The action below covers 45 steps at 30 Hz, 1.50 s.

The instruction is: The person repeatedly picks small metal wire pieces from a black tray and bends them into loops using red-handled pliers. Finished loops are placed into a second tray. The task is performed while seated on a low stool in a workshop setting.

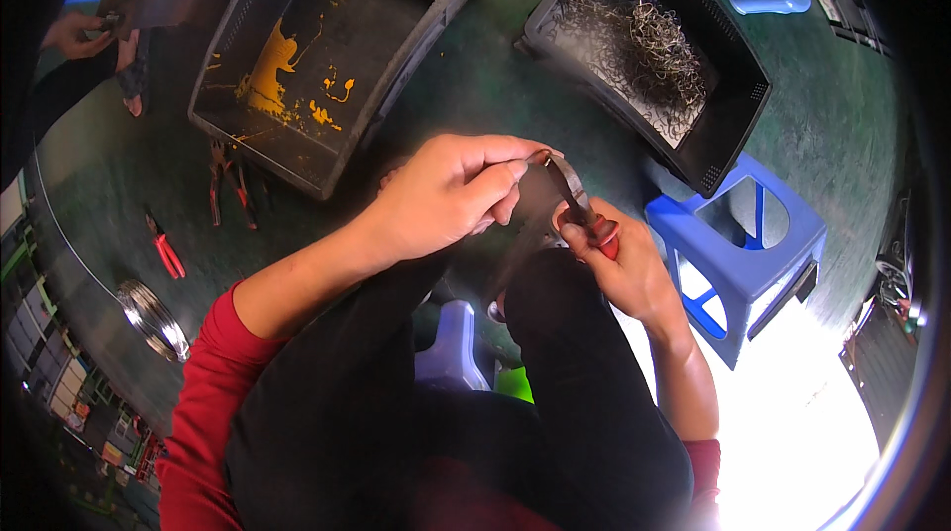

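In front of my knees, my right hand [632, 268] is wrapped round the red handles of a pair of pliers [569, 180]. Their metal head points up and left, to the fingertips of my left hand [446, 192]. That hand is closed in a pinch, thumb against index finger. A small dark bit shows at its fingertips, against the tip of the pliers; it is too small to name. The other fingers of the left hand curl underneath and are partly hidden.
Ahead left lies a black crate [391, 85] with yellow stains. A black crate [738, 100] of bent wire pieces [659, 51] rests ahead right, by a blue stool [743, 244]. Red-handled pliers [166, 252] and a wire coil [151, 321] lie left. Another person's hand [79, 36] shows far left.
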Motion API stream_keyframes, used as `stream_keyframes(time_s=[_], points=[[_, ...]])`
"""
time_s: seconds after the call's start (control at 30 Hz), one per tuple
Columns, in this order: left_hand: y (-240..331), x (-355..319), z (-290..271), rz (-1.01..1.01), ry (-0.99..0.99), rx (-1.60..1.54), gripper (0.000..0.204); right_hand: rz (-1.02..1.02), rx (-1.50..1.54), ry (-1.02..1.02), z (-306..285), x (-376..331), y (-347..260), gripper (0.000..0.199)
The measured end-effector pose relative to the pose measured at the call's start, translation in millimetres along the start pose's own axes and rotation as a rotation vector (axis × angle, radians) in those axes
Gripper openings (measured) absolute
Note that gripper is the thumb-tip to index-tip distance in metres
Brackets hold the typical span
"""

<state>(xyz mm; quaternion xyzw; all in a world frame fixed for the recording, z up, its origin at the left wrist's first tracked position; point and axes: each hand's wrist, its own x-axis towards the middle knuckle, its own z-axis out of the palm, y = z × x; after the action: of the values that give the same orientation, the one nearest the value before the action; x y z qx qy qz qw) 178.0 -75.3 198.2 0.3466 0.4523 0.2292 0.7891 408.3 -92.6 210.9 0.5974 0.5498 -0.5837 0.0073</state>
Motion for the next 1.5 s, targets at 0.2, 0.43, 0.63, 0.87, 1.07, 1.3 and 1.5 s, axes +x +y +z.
stream_keyframes(time_s=[0.2,0.43,0.63,0.87,1.07,1.3,1.5], points=[[-2,-4,9,0.045,0.066,-0.023,0.034,-0.054,-0.068,0.05,-1,2,-4,0.022],[-2,-6,14,0.021,0.097,-0.104,0.033,-0.199,-0.071,0.159,6,5,4,0.012],[-4,-6,15,0.006,0.129,-0.088,0.033,-0.186,-0.122,0.242,13,9,10,0.02],[-11,10,0,0.034,0.081,-0.001,0.029,-0.064,0.016,-0.123,-8,21,22,0.024],[-13,17,-12,0.031,0.11,-0.03,0.025,-0.084,-0.01,-0.104,-12,18,17,0.026],[-10,16,-12,0.139,0.224,-0.043,0.025,-0.151,-0.383,0.208,1,-1,5,0.036],[-6,12,-11,0.086,0.265,-0.028,0.023,-0.19,-0.526,0.257,4,-4,1,0.039]])
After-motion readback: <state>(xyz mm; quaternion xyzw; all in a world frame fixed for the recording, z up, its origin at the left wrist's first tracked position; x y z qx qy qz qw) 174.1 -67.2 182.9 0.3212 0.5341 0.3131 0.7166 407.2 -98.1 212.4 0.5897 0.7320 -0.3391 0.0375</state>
